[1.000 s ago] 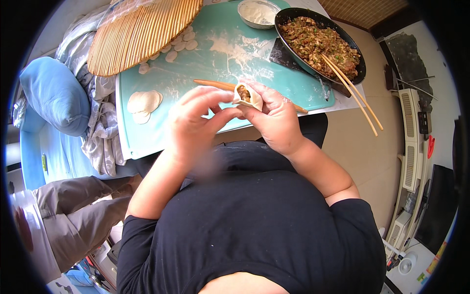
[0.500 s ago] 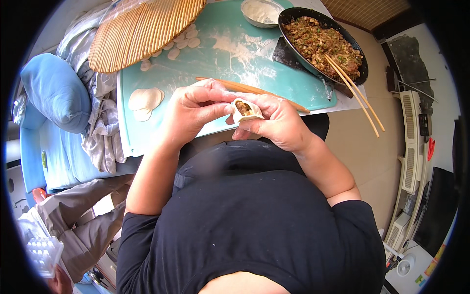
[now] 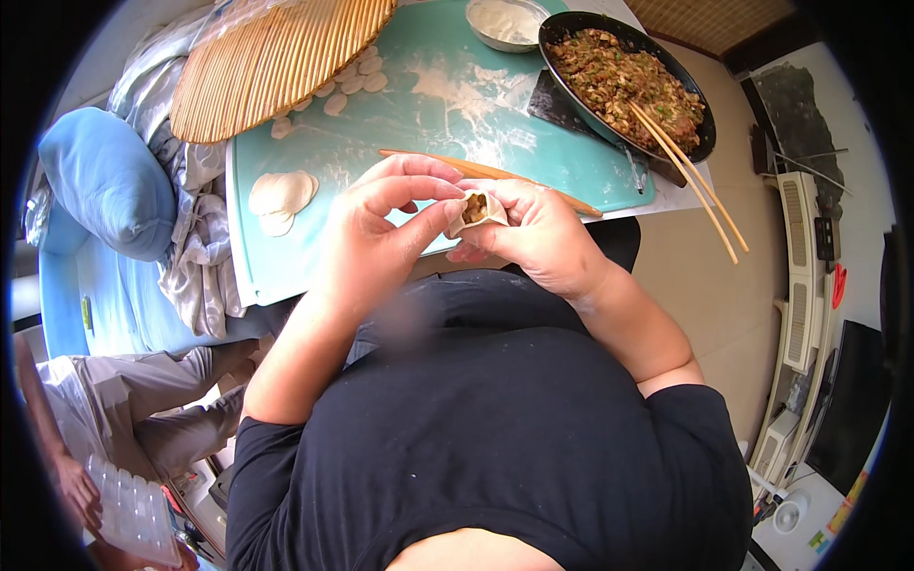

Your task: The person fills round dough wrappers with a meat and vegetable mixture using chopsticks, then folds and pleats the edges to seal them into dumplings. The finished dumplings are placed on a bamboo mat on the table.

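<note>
Pan (image 3: 571, 23) 2 o'clock, wrappers (image 3: 278, 193) 9, rolling pin (image 3: 476, 169) 12 of dumpling (image 3: 488, 215); my L hand (image 3: 381, 205) + R hand (image 3: 554, 238), fingers curled, pinch it.

Black T-shirt (image 3: 476, 409), short sleeves (image 3: 678, 443), rounded neckline (image 3: 471, 527), bare forearms (image 3: 636, 328)

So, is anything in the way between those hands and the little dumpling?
Nothing visible is: the right hand holds the open dumpling, and the left hand pinches its left edge. The rolling pin lies beyond them on the blue-green mat, not in between.
</note>
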Tool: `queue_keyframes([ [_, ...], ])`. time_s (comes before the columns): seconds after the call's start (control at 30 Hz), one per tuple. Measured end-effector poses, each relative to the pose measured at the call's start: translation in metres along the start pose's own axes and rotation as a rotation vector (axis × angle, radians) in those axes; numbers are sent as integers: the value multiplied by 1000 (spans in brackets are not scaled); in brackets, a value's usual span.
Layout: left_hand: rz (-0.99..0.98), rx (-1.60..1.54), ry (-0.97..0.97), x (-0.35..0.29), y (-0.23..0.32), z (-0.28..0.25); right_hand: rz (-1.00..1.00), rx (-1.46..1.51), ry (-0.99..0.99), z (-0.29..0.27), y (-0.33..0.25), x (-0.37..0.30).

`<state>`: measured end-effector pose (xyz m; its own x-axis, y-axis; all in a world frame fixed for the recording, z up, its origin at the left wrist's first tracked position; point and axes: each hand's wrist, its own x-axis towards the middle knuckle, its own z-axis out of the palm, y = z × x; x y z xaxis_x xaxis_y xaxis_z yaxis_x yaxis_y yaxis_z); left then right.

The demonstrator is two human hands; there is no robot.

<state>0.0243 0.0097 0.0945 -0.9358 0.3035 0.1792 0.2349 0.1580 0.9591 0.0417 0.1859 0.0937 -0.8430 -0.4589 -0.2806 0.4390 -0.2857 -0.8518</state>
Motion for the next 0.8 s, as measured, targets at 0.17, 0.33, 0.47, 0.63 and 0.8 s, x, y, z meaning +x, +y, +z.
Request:
queue_keyframes([
  [0.17, 261, 244, 2, -1, 2, 2, -96, -105, -36, -10, 10, 6],
  [0.33, 310, 306, 59, -2, -6, 6, -60, -51, 7, -7, 9, 3],
  [0.47, 350, 307, 97, -2, -10, 9, -45, -67, 14, -7, 11, 3],
  [0.63, 420, 340, 114, -2, -15, 9, -47, -29, 39, -4, 11, 4],
  [0.8, 498, 375, 123, -3, -20, 9, -37, 0, 35, -3, 13, 5],
])
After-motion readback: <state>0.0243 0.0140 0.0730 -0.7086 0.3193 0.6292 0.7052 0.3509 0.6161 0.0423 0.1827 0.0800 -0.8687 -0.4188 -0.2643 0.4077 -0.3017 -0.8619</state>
